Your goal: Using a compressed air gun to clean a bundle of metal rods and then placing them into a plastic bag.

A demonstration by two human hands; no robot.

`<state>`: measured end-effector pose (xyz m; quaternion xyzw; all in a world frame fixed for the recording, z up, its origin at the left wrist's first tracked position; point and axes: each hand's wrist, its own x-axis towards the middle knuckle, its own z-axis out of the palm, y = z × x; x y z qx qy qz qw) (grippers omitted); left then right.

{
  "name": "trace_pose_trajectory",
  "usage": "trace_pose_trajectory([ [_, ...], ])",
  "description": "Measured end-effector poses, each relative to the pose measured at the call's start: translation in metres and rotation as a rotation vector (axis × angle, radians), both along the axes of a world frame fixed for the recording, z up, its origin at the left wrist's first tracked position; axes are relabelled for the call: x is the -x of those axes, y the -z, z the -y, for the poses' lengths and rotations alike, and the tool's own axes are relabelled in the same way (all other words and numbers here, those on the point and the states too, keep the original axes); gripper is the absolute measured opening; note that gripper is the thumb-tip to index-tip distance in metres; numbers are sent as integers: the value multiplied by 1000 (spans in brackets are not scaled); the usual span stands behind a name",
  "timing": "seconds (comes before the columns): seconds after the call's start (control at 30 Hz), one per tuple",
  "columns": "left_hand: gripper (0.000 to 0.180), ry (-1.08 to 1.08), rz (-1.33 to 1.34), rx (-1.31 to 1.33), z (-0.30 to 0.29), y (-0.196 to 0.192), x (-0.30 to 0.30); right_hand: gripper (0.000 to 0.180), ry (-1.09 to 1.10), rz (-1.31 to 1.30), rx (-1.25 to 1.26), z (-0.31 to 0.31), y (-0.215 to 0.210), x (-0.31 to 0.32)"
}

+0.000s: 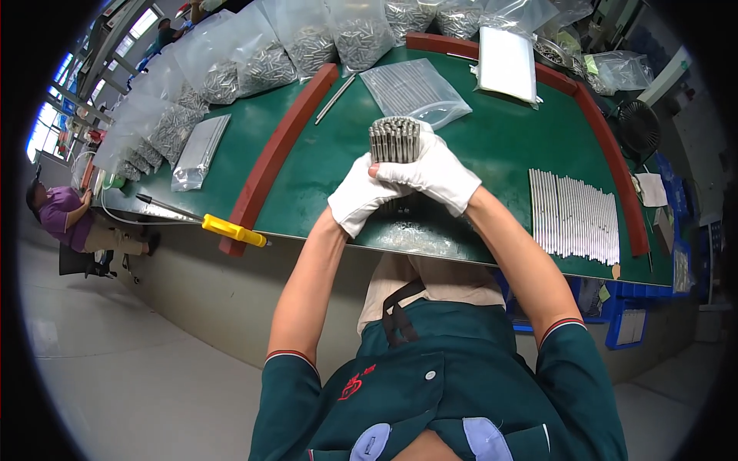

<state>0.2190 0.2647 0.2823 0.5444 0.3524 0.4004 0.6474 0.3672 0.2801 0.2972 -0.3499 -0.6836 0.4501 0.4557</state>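
Observation:
Both of my hands, in white gloves, wrap round one upright bundle of thin metal rods [394, 141] over the near part of the green table [307, 184]. My left hand [364, 194] closes on the bundle from the left and below. My right hand [440, 175] grips it from the right, its bare thumb tip showing at the front. The rod ends face up toward me; the lower part of the bundle is hidden by the gloves. To the right, a row of similar metal rods [573, 215] lies side by side near the table edge.
Red bars [280, 157] divide the table. A clear bag of rods [411, 88] lies beyond my hands, beside a white packet [507, 65]. Bags of small metal parts [307, 50] line the back. A yellow air gun [231, 229] rests at the front left. Another person [65, 215] is at far left.

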Motion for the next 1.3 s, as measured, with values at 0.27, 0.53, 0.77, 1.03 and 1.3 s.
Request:
trace_pose_trajectory([
  [0.27, 34, 60, 78, 168, -4, -6, -4, 29, -252, -167, 494, -14, -4, -17],
  [0.53, 36, 56, 177, 236, -11, 5, 0, 27, -325, -396, 546, -22, 6, -19],
  [0.77, 29, 46, 248, 272, -5, 3, 2, 26, -330, -393, 554, -19, 4, -18],
  [1.03, 18, -176, -109, -94, 21, -16, -10, 28, -281, -336, 302, 5, -4, -18],
  [1.3, 32, 13, -48, -121, 1, -3, 4, 31, -312, 22, 92, -5, -11, -20],
])
